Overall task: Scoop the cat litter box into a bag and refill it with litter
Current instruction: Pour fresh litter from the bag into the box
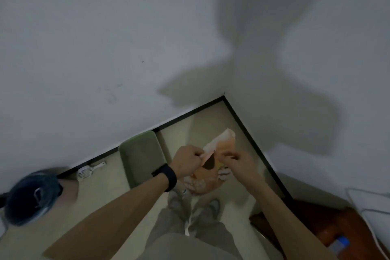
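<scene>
Evidently the person is opening the orange bag (203,180), which hangs in the air in front of the body, above the shoes and just right of the green litter box (141,155) on the floor by the wall. The left hand (187,161) pinches one lip of the bag's mouth in curled fingers, the right hand (234,162) pinches the opposite lip, and a dark gap shows between them. Doing this well probably means drawing the lips apart evenly, holding the bag upright so nothing spills, and widening the mouth before tipping it over the box. A white scoop (86,172) lies by the wall, near a blue-lined bin (31,196).
</scene>
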The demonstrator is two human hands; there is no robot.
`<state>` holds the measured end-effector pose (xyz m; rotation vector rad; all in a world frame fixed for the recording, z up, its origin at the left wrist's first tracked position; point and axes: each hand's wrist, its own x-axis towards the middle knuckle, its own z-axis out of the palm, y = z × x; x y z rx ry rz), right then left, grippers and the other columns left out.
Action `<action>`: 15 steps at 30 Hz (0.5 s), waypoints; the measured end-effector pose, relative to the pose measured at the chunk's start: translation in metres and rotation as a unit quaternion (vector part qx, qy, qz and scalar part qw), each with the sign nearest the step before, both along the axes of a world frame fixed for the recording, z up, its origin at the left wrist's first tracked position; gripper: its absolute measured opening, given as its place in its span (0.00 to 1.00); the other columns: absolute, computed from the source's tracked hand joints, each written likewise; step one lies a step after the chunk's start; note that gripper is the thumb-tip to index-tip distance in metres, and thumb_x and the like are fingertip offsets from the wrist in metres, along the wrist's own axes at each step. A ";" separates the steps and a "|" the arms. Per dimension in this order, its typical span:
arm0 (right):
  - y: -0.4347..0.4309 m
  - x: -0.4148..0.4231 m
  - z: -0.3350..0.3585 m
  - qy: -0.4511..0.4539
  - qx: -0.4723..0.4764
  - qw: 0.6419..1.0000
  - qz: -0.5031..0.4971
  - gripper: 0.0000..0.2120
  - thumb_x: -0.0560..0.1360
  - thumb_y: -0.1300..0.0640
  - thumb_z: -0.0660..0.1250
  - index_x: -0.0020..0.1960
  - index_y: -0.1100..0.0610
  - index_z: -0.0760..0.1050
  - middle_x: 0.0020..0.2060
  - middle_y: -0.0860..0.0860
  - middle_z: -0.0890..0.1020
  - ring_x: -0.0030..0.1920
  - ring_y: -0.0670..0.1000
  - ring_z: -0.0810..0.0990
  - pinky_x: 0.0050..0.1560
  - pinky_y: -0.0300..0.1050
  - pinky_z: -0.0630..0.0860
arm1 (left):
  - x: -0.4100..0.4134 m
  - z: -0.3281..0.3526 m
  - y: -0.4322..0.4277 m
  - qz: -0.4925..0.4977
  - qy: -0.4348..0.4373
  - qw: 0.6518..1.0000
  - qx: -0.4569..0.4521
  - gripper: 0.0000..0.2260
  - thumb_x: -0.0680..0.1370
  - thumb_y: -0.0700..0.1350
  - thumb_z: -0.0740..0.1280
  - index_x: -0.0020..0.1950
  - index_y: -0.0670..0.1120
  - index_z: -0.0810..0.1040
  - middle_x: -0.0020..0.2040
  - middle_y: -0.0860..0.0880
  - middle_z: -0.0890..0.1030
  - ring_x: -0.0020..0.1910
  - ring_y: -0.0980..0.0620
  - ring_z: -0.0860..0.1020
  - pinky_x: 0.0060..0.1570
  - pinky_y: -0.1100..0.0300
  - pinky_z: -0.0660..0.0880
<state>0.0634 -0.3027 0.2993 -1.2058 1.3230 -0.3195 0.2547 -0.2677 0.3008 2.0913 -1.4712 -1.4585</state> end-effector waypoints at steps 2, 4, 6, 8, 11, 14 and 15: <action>0.010 -0.013 -0.009 0.107 -0.093 0.990 -0.006 0.26 0.70 0.47 0.75 0.63 0.53 0.72 0.57 0.51 0.76 0.48 0.52 0.79 0.48 0.45 0.78 | 0.000 -0.001 0.026 0.005 0.010 1.000 0.022 0.08 0.70 0.39 0.60 0.37 0.41 0.78 0.36 0.41 0.80 0.31 0.51 0.70 0.33 0.59 0.65; 0.025 -0.019 -0.023 0.097 -0.049 0.994 0.028 0.47 0.62 0.40 0.79 0.73 0.48 0.59 0.64 0.45 0.67 0.54 0.47 0.75 0.54 0.50 0.76 | 0.003 -0.002 0.054 -0.002 0.015 0.999 0.030 0.09 0.68 0.41 0.58 0.36 0.39 0.76 0.37 0.41 0.79 0.33 0.51 0.72 0.36 0.57 0.66; 0.045 -0.014 -0.040 0.086 0.004 0.990 0.114 0.40 0.60 0.31 0.76 0.66 0.46 0.70 0.57 0.45 0.78 0.52 0.46 0.79 0.52 0.52 0.80 | 0.018 -0.003 0.076 -0.029 -0.005 0.998 0.061 0.09 0.72 0.40 0.60 0.37 0.41 0.78 0.39 0.44 0.81 0.37 0.51 0.75 0.40 0.58 0.69; 0.074 -0.001 -0.042 0.127 0.005 0.974 0.188 0.24 0.67 0.30 0.68 0.46 0.50 0.81 0.38 0.48 0.84 0.39 0.47 0.82 0.44 0.52 0.81 | 0.042 -0.003 0.098 -0.092 -0.046 0.993 0.064 0.12 0.74 0.41 0.59 0.32 0.47 0.75 0.35 0.50 0.77 0.37 0.51 0.73 0.42 0.59 0.69; 0.130 0.026 -0.043 0.140 -0.060 0.958 0.242 0.24 0.76 0.34 0.60 0.38 0.53 0.80 0.30 0.49 0.81 0.30 0.44 0.77 0.38 0.46 0.78 | 0.078 0.003 0.132 -0.203 -0.156 0.966 0.035 0.15 0.72 0.51 0.52 0.34 0.48 0.75 0.36 0.50 0.78 0.36 0.51 0.74 0.43 0.55 0.74; 0.172 0.058 -0.046 0.162 -0.149 0.940 0.262 0.31 0.76 0.32 0.52 0.33 0.54 0.78 0.25 0.51 0.78 0.26 0.47 0.75 0.32 0.46 0.73 | 0.107 0.013 0.164 -0.196 -0.199 0.959 0.049 0.12 0.72 0.49 0.57 0.50 0.49 0.76 0.48 0.49 0.80 0.44 0.48 0.75 0.45 0.55 0.75; 0.179 0.071 -0.044 0.152 -0.151 0.942 0.259 0.26 0.78 0.36 0.56 0.31 0.52 0.76 0.24 0.50 0.77 0.25 0.46 0.73 0.30 0.43 0.70 | 0.115 0.015 0.176 -0.195 -0.213 0.956 0.053 0.17 0.72 0.51 0.59 0.59 0.51 0.73 0.54 0.49 0.79 0.49 0.48 0.74 0.49 0.53 0.74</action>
